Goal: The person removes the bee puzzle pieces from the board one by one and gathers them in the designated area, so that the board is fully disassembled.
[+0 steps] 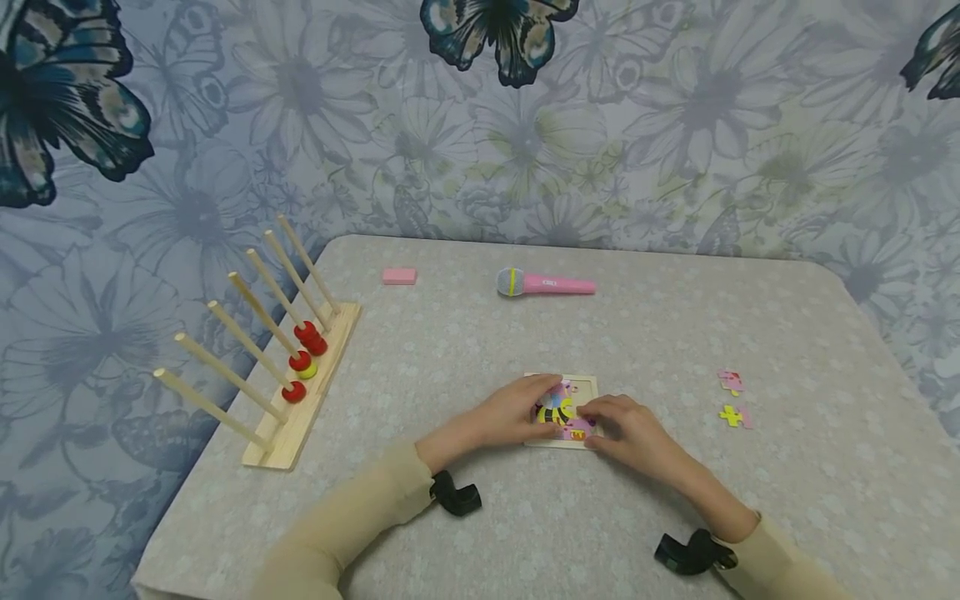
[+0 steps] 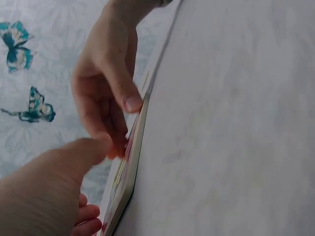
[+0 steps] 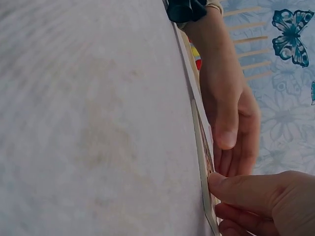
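Note:
A wooden-framed jigsaw puzzle with a bee picture lies flat on the table, its upper right corner bare of pieces. My left hand rests over its left side, fingers at the top edge and thumb near the bottom. From the right, my right hand curls its fingers and thumb about a pink jigsaw piece at the lower right. In the left wrist view the right thumb is by the frame's edge. Two loose jigsaw pieces, one pink and one yellow and pink, lie to the right.
A wooden peg stand with several upright pegs and red and yellow beads stands at the left. Farther back lie a pink block and a pink toy microphone. A patterned wall rises behind the table.

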`<state>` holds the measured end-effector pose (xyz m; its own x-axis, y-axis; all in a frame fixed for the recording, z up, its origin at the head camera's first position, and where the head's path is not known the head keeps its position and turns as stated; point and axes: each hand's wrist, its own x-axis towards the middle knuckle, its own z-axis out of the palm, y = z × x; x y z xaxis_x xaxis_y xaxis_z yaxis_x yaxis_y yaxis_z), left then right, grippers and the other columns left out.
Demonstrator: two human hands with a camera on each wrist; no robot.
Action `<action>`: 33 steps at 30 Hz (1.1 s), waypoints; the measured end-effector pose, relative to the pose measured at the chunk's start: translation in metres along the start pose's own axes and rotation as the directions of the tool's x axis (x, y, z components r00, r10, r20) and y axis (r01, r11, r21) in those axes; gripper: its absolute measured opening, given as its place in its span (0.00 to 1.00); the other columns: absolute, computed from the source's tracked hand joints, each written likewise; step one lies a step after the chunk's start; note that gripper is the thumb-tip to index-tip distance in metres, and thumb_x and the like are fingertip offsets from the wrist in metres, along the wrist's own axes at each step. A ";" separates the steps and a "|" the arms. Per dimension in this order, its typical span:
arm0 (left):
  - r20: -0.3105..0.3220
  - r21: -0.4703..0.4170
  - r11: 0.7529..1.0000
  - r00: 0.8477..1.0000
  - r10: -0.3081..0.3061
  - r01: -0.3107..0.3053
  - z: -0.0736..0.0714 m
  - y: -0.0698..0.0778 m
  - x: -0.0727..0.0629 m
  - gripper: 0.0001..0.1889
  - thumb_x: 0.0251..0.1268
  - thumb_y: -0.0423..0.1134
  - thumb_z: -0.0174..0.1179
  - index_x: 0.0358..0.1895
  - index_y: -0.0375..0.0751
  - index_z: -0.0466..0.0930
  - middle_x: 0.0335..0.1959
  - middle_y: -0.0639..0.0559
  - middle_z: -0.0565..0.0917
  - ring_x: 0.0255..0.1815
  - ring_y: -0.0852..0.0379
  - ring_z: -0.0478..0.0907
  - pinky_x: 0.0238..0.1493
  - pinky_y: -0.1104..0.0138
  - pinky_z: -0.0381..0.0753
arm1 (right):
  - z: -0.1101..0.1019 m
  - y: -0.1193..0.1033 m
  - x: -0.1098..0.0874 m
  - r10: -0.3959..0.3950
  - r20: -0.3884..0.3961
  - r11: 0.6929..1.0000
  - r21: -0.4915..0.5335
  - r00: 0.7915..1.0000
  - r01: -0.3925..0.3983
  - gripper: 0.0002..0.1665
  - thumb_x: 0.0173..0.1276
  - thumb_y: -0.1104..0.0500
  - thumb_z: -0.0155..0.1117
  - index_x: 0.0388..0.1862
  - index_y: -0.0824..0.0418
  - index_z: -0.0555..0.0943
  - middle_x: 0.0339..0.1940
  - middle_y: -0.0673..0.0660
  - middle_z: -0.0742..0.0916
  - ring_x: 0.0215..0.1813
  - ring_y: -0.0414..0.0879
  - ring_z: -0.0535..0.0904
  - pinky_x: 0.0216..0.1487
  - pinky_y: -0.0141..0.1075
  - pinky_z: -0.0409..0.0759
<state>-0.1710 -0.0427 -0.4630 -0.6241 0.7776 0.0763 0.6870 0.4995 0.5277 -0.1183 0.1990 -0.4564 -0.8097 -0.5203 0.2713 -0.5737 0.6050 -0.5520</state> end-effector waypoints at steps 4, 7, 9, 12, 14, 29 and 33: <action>-0.026 0.027 0.999 0.999 0.028 -0.027 0.006 0.003 0.003 0.37 0.64 0.50 0.60 0.70 0.33 0.59 0.67 0.41 0.66 0.67 0.51 0.62 0.67 0.63 0.60 | 0.001 0.000 0.000 0.007 0.001 1.000 0.006 1.000 -0.007 0.24 0.51 0.65 0.75 0.49 0.65 0.82 0.44 0.53 0.85 0.50 0.50 0.78 0.51 0.49 0.77; -0.046 0.036 0.999 0.998 0.040 -0.039 0.008 0.003 0.003 0.36 0.63 0.49 0.62 0.69 0.33 0.60 0.66 0.41 0.67 0.66 0.50 0.63 0.66 0.63 0.61 | 0.002 0.000 -0.001 0.025 0.002 0.999 0.020 1.000 -0.025 0.24 0.51 0.65 0.75 0.49 0.64 0.81 0.44 0.52 0.84 0.50 0.48 0.78 0.51 0.47 0.77; -0.056 0.034 0.998 0.997 0.048 -0.046 0.008 0.003 0.002 0.37 0.62 0.49 0.62 0.68 0.33 0.61 0.66 0.41 0.67 0.66 0.50 0.64 0.66 0.63 0.61 | 0.003 0.000 -0.001 0.034 -0.002 0.999 0.040 0.999 -0.034 0.24 0.51 0.66 0.75 0.49 0.63 0.81 0.44 0.52 0.83 0.49 0.47 0.79 0.49 0.46 0.78; -0.060 0.029 0.998 0.997 0.050 -0.049 0.009 0.002 0.003 0.37 0.63 0.49 0.62 0.69 0.33 0.60 0.66 0.41 0.67 0.66 0.50 0.63 0.66 0.63 0.61 | 0.002 -0.001 0.000 0.040 -0.007 0.997 0.070 0.999 -0.039 0.25 0.51 0.67 0.75 0.49 0.63 0.81 0.44 0.51 0.82 0.47 0.45 0.79 0.47 0.43 0.80; -0.055 0.026 0.999 0.997 0.046 -0.044 0.009 0.002 0.003 0.37 0.63 0.50 0.62 0.69 0.34 0.60 0.66 0.41 0.67 0.67 0.50 0.63 0.66 0.63 0.61 | 0.002 -0.001 0.000 0.040 -0.004 0.996 0.081 0.999 -0.040 0.25 0.51 0.68 0.75 0.50 0.63 0.80 0.45 0.51 0.82 0.46 0.44 0.79 0.47 0.42 0.80; -0.047 0.032 0.999 0.998 0.039 -0.038 0.011 0.000 0.003 0.38 0.62 0.50 0.62 0.69 0.33 0.59 0.66 0.40 0.66 0.67 0.50 0.62 0.67 0.63 0.61 | 0.001 0.000 -0.001 0.009 0.011 0.998 0.065 1.000 -0.010 0.25 0.50 0.68 0.75 0.49 0.66 0.81 0.46 0.54 0.82 0.47 0.47 0.79 0.48 0.43 0.80; -0.048 0.028 0.999 0.998 0.035 -0.033 0.010 0.001 0.003 0.37 0.62 0.49 0.62 0.69 0.34 0.60 0.67 0.41 0.66 0.67 0.50 0.62 0.67 0.63 0.60 | -0.003 -0.001 0.000 0.011 0.011 0.999 0.050 1.000 -0.012 0.25 0.51 0.68 0.75 0.50 0.65 0.81 0.45 0.53 0.83 0.48 0.46 0.79 0.48 0.45 0.79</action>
<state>-0.1687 -0.0362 -0.4709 -0.6169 0.7753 0.1351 0.7176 0.4837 0.5011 -0.1178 0.2003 -0.4540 -0.8147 -0.5200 0.2568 -0.5575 0.5802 -0.5938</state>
